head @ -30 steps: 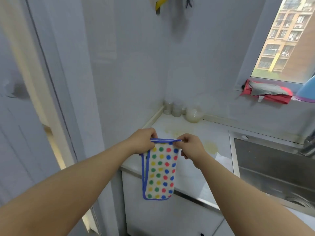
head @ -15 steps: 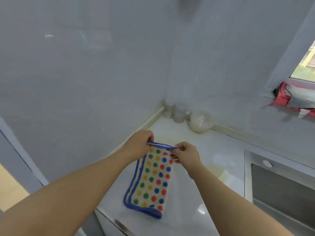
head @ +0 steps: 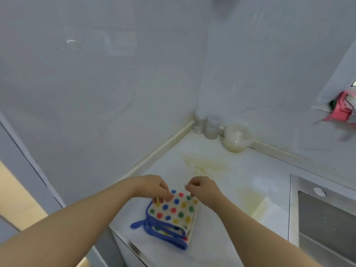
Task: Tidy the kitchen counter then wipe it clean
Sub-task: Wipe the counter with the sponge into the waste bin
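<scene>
A white cloth (head: 173, 214) with coloured dots and a blue border lies folded over on the white counter (head: 227, 189) near its front left corner. My left hand (head: 156, 187) pinches the cloth's far left corner. My right hand (head: 202, 187) pinches the far right corner, fingers curled. Both hands sit at the cloth's far edge, close together. A yellowish stain (head: 204, 164) spreads on the counter just beyond my hands, and a fainter one (head: 250, 199) lies to the right.
Two small clear jars (head: 206, 125) and a stack of clear plastic bowls (head: 238, 137) stand in the back corner against the walls. A steel sink (head: 325, 218) is sunk in at the right. A red cloth (head: 342, 106) lies on the window sill.
The hanging cloth came down onto the counter and folded over on itself. Both hands dropped with it, and the view moved closer and tipped down.
</scene>
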A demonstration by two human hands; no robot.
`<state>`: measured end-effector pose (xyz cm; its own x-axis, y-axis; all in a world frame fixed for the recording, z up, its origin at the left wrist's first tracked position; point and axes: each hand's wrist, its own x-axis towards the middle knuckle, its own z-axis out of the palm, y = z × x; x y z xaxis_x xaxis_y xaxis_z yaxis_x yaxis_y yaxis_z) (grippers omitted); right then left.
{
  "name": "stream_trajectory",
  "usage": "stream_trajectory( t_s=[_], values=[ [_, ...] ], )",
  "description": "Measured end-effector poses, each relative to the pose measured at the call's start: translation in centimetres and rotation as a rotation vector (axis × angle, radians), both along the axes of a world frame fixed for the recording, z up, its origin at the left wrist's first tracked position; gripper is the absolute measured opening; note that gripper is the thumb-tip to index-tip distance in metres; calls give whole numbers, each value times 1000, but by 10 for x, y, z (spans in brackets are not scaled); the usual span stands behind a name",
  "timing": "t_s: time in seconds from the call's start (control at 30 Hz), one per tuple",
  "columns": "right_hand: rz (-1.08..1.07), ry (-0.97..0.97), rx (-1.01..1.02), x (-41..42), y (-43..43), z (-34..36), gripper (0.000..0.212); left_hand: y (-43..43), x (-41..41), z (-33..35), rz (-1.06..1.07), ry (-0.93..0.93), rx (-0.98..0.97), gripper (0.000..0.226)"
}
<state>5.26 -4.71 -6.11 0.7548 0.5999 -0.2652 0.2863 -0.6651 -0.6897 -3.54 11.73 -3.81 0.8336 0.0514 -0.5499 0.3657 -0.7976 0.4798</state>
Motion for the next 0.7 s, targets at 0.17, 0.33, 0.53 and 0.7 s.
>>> stream_trajectory(
  t_s=[0.17,0.33,0.53,0.7],
  values=[
    [258,-443,-181,-51,27,-38,48,6,-5,-35,277,-391,227,33],
    [312,-523,-311,-71,34,-78,82,7,-18,-76,260,-505,323,44],
    [80,-437,-439,-19,15,-74,96,14,-22,-99,115,-394,482,94],
    [-122,-549,-438,-26,29,-80,59,17,-10,-97,78,-392,542,100]
  ],
)
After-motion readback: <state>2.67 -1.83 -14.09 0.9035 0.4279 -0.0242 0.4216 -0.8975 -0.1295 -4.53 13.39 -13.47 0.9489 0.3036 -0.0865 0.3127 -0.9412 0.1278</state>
